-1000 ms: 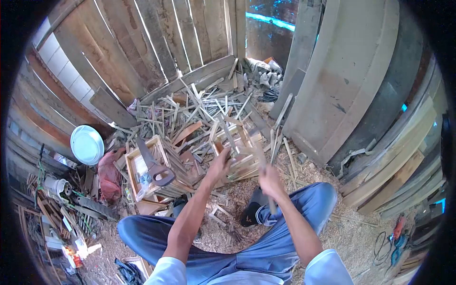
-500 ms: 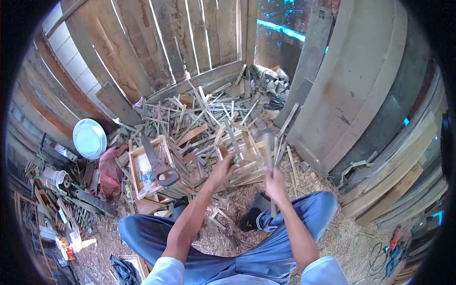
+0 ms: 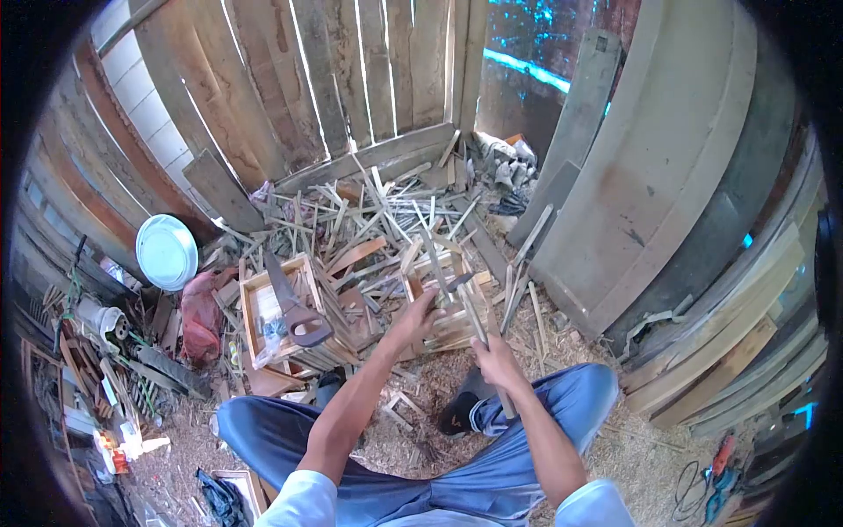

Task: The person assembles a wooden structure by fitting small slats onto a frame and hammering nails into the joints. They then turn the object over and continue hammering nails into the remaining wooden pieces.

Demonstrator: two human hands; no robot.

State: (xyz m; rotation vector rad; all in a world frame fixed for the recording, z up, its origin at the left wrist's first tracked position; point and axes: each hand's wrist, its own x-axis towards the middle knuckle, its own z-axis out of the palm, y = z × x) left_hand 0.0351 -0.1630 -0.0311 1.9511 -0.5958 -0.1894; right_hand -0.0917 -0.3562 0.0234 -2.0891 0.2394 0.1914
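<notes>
My right hand grips a hammer by its wooden handle. The dark hammer head is low over a small wooden box frame between my feet. At the frame's left side is my left hand, its fingers drawn together; what they pinch is too small to make out. A thin wooden strip slants up across the frame, just beyond my left fingers. To the left, a handsaw with a dark handle lies on top of another wooden box, which holds a small clear plastic bag.
Loose wood strips are heaped before the plank wall. A white basin and a red plastic bag lie left. Large boards lean at right. A corded power tool sits on the sawdust-covered floor at lower right.
The hammer has swung down and left, its head going from raised beside the frame to low over it. My left hand stays at the frame, nearly still.
</notes>
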